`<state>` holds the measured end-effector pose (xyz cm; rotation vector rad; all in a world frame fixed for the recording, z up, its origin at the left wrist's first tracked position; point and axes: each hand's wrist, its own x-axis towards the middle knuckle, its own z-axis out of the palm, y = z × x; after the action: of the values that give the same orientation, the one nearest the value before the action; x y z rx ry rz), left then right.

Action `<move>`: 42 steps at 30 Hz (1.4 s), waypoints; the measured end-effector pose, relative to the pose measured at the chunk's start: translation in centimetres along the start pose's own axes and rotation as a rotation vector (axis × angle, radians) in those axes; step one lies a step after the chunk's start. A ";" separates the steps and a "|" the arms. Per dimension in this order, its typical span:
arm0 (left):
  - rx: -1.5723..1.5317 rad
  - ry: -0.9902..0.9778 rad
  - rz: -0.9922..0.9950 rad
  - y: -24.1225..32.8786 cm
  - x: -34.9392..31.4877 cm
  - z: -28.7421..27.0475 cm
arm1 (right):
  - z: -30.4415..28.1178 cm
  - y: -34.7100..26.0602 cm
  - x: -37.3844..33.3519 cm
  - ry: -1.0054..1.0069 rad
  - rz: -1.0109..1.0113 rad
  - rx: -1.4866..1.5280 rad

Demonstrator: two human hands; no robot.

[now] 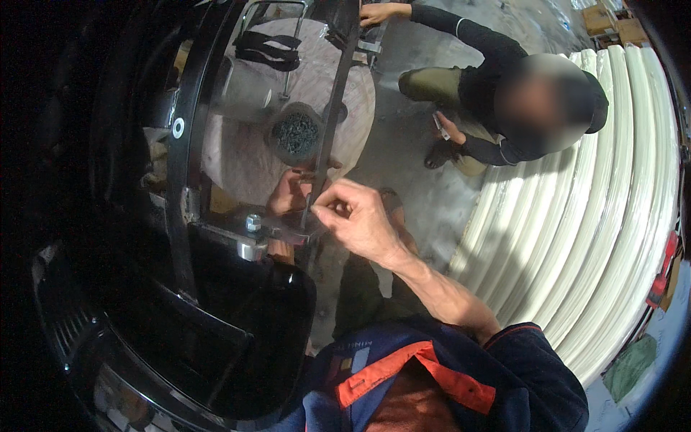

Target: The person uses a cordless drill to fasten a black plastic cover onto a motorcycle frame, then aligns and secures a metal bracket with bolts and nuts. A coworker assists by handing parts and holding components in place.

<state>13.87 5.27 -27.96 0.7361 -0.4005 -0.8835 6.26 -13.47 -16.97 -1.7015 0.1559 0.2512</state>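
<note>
My right hand (354, 222) is beside the edge of a black metal frame bar (337, 101), its thumb and fingertips pinched together; whatever is between them is too small to make out. Behind that bar is my left hand (290, 191), fingers curled in close to the same spot and partly hidden by the frame. Below the hands, a black bracket (216, 234) carries a bolt with a nut (253, 222) and a round metal bushing (252, 249). A tub of small dark screws (296, 135) is just beyond my left hand.
The tub stands on a round pale tabletop (230, 155), along with dark gloves or straps (266, 50). A co-worker (497, 101) crouches at the right, one hand on the bar's far end, the other holding a small light object (441, 126). Wrapped white coils (561, 216) fill the right side.
</note>
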 end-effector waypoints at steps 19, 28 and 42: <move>-0.107 0.084 0.048 1.2 0.7 1.3 | 0.6 0.8 0.1 0.036 0.086 0.087; -0.322 0.054 -0.022 0.3 1.1 0.8 | 0.4 0.7 0.5 -0.045 0.209 0.067; 0.098 -0.016 -0.031 1.8 1.0 -0.6 | 0.4 0.4 0.9 -0.088 0.213 0.085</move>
<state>15.78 5.45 -27.10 0.8278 -0.4506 -0.9038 6.99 -13.11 -17.68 -1.5870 0.2794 0.4709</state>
